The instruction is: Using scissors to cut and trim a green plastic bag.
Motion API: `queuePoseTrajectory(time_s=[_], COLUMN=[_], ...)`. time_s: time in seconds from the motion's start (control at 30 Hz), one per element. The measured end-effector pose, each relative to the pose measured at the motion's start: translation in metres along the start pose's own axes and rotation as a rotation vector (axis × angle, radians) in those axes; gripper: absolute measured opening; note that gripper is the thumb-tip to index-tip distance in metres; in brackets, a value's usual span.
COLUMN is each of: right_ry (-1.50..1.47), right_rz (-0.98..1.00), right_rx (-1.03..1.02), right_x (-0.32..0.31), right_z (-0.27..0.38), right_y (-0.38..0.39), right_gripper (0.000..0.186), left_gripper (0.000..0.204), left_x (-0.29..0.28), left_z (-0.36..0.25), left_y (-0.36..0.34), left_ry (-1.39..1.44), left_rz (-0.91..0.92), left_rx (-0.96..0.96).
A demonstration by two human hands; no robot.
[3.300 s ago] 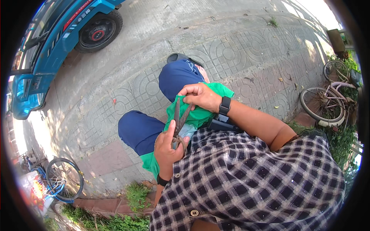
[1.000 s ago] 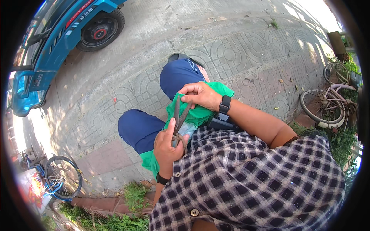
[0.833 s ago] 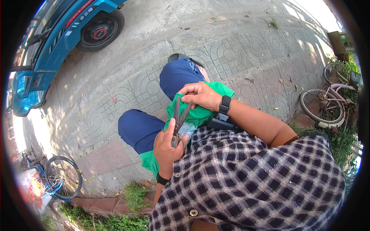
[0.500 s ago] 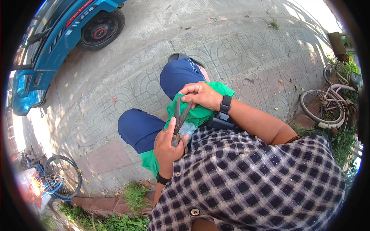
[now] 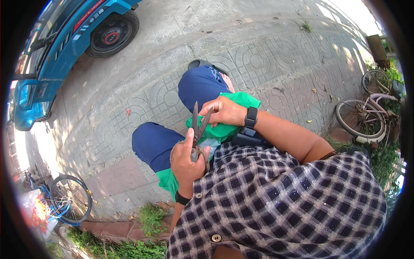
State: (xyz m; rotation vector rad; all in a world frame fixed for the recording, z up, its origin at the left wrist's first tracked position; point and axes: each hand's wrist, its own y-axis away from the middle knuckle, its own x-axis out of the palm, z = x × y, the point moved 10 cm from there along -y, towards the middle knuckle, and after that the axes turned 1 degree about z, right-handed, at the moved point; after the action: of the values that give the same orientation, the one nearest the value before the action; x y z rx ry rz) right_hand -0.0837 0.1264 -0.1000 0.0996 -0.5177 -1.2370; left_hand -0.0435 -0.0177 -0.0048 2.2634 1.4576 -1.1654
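My left hand [image 5: 188, 166] grips a pair of worn metal scissors [image 5: 199, 140] by the handles, thumb and fingers at the loops. Their dark blades are spread apart and point away from me. Beside the right-hand blade, my right hand [image 5: 225, 111] is closed in a pinch; what sits between the fingertips is too small to make out. Green cloth [image 5: 248, 99] lies across my lap, under my right hand and partly behind the blades. A pale, see-through piece [image 5: 210, 144] shows on my lap by the scissors' pivot.
My knees in navy trousers [image 5: 155, 144] are bent over the patterned paving [image 5: 267, 64]. A dark box-like object [image 5: 248, 138] rests at my waist. A blue three-wheeled vehicle [image 5: 56, 64] stands at upper left. Bicycles [image 5: 71, 199] stand at lower left and on the right, near plants.
The scissor blades have come up and slightly left, clear of the cloth's raised edge. That edge has dropped below the blade tips. My right hand has shifted a little down and right.
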Motion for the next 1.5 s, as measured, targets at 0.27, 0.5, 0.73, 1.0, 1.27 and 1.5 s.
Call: queuePoseTrajectory(time_s=[0.27,0.5,0.73,1.0,1.27,1.5], right_ry=[-0.224,-0.136,-0.115,-0.086,-0.072,-0.078], right_rz=[-0.111,-0.106,-0.119,-0.102,-0.127,-0.129], right_rx=[-0.010,-0.036,-0.038,-0.039,-0.039,-0.040], right_x=[-0.017,-0.012,-0.016,-0.010,-0.012,-0.015], right_z=[-0.002,0.003,0.001,0.003,0.005,0.002], right_y=[-0.001,-0.003,-0.001,-0.004,-0.002,-0.001], right_gripper=[0.025,0.025,0.025,0.024,0.023,0.024], left_gripper=[0.067,0.067,0.067,0.067,0.066,0.066], left_x=[0.004,0.000,0.005,0.001,0.003,0.007], left_z=[0.017,0.008,0.012,0.014,0.015,0.015], left_y=[0.013,0.012,0.012,0.013,0.013,0.012], left_ry=[0.068,0.062,0.055,0.049,0.059,0.040], left_rz=[-0.009,-0.007,0.011,-0.003,-0.005,0.017], left_rx=[-0.085,-0.025,-0.040,-0.063,-0.052,-0.071])
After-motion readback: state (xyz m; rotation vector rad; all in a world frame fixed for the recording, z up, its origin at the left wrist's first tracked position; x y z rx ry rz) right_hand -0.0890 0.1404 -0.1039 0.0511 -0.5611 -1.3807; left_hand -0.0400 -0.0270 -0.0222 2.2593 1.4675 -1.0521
